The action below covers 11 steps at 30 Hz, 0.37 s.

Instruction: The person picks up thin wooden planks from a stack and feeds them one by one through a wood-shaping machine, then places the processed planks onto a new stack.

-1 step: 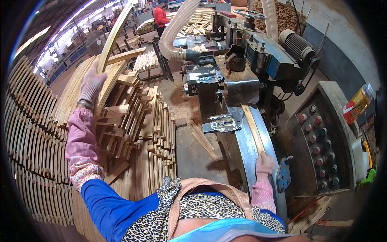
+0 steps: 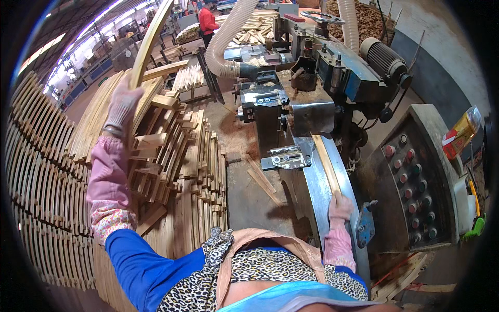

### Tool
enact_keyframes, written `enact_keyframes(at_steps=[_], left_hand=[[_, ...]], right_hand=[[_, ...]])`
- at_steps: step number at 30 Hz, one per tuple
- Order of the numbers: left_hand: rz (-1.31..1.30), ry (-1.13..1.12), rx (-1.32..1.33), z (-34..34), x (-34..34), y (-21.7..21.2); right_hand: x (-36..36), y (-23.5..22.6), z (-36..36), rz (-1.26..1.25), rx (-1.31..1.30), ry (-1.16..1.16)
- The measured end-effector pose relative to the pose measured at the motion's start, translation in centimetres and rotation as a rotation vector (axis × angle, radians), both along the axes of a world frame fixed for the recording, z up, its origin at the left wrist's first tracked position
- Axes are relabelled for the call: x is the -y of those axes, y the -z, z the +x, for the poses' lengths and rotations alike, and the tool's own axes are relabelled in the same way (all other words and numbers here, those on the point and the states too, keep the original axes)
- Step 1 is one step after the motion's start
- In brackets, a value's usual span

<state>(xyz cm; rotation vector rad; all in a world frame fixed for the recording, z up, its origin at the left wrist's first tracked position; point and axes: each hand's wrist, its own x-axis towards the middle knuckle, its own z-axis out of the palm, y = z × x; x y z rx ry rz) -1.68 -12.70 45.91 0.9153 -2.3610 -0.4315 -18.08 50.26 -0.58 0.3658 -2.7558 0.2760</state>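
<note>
My left hand [image 2: 123,104], in a light glove, is raised over the stacked wood at the left. It is closed round the lower end of a long curved wooden strip [image 2: 148,44], which slants up past the top edge of the picture. On the curved metal bed [image 2: 313,190] of a woodworking machine [image 2: 312,112] lies a second wooden strip [image 2: 325,164]. My right hand [image 2: 340,207], gloved too, grips this strip at its near end. The strip's far end goes in under the machine's metal guard, where I lose sight of it. A small clamp block [image 2: 288,157] sits left of the bed.
Stacked wooden pieces [image 2: 200,177] and rows of curved slats [image 2: 49,208] fill the left. A control box with buttons [image 2: 410,182] stands at the right, a bottle [image 2: 462,132] near it. A ribbed hose [image 2: 223,47] hangs ahead. A person in red [image 2: 207,21] is farther back.
My left hand has shifted slightly right with its strip. My right hand has slid a little forward along the bed, holding the other strip.
</note>
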Motion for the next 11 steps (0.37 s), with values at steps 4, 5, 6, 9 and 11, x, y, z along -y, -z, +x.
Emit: enact_keyframes(at_steps=[4,5,6,9,11], left_hand=[[0.281,0.418,-0.451,-5.7,-8.1,3.8],[0.418,0.479,-0.470,-7.8,-10.9,5.3],[0.559,0.549,-0.482,-9.9,-14.0,7.0],[0.375,0.590,-0.673,-15.0,-20.1,17.1],[0.476,0.753,-0.734,-17.3,-25.2,20.6]], right_hand=[[3.6,1.5,-5.3,-0.101,-0.110,0.057],[5.1,1.3,-6.2,-0.593,0.113,0.034],[7.3,0.3,-6.9,-1.090,0.318,0.013],[16.9,-13.0,0.2,-1.240,0.366,-0.639],[17.3,-16.7,2.6,-0.803,0.289,-0.763]])
